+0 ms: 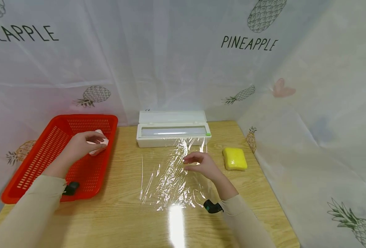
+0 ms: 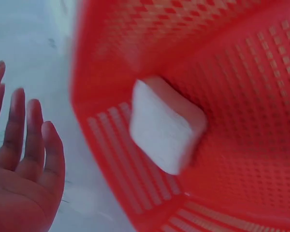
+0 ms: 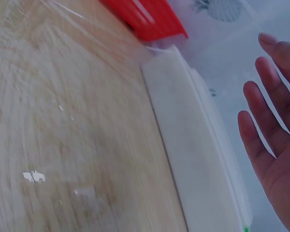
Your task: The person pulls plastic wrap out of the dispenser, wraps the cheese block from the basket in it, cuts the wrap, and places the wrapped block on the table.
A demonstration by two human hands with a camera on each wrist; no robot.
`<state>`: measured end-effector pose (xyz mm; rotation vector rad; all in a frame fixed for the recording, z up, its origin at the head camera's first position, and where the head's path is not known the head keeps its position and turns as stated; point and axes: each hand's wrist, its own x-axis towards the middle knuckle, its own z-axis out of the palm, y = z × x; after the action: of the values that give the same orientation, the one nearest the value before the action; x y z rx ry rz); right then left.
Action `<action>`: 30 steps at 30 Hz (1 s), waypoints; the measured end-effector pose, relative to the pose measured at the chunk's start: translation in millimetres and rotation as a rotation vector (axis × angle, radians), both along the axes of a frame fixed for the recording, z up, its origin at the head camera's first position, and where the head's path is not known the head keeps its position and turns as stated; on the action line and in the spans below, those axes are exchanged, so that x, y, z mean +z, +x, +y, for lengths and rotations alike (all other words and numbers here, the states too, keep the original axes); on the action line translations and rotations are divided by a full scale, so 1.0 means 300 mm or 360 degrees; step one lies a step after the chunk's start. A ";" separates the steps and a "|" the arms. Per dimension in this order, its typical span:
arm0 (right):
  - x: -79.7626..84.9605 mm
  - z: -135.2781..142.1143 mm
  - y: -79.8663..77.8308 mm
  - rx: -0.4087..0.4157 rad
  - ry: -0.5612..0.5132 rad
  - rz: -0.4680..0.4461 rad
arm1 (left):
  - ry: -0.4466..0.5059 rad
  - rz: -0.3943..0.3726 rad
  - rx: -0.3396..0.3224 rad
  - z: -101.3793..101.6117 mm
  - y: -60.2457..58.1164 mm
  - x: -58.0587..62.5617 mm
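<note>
My left hand (image 1: 79,146) reaches into the red plastic basket (image 1: 110,162), right over a white, soft-edged block like a sponge (image 2: 159,125). Its fingers are loosely bent; in the left wrist view they stand apart from the block, which rests in a corner of the basket. My right hand (image 1: 205,166) hovers with relaxed fingers above a sheet of clear cling film (image 1: 167,179), holding nothing. The film runs from a white cling film dispenser (image 1: 158,142) toward me across the table, wrinkled and shiny. The dispenser's lid is raised.
A yellow block (image 1: 234,159), with a shiny wrap over it, lies at the right of the wooden table (image 1: 127,220). Pineapple-printed sheeting (image 1: 176,62) hangs behind and along the sides. The basket takes up the table's left side.
</note>
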<state>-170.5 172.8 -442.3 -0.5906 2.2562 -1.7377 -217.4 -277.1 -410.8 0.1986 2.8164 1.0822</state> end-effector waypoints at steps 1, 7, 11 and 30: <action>0.000 -0.018 -0.001 0.0015 0.0000 -0.0004 | -0.0003 -0.0029 0.0017 -0.015 -0.017 -0.008; -0.018 -0.112 -0.008 0.0101 -0.0019 0.0012 | -0.0097 -0.0064 0.0031 -0.103 -0.111 -0.074; -0.039 -0.156 -0.006 0.0124 -0.0047 -0.0023 | -0.0144 -0.0198 0.0009 -0.154 -0.159 -0.113; -0.299 -0.303 -0.004 -0.0028 -0.0168 -0.0260 | -0.0070 -0.0585 0.0085 -0.250 -0.207 -0.270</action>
<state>-171.9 81.8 -532.0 -0.4326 2.0763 -1.8506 -279.4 -352.1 -491.7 -0.0740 2.5239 0.9519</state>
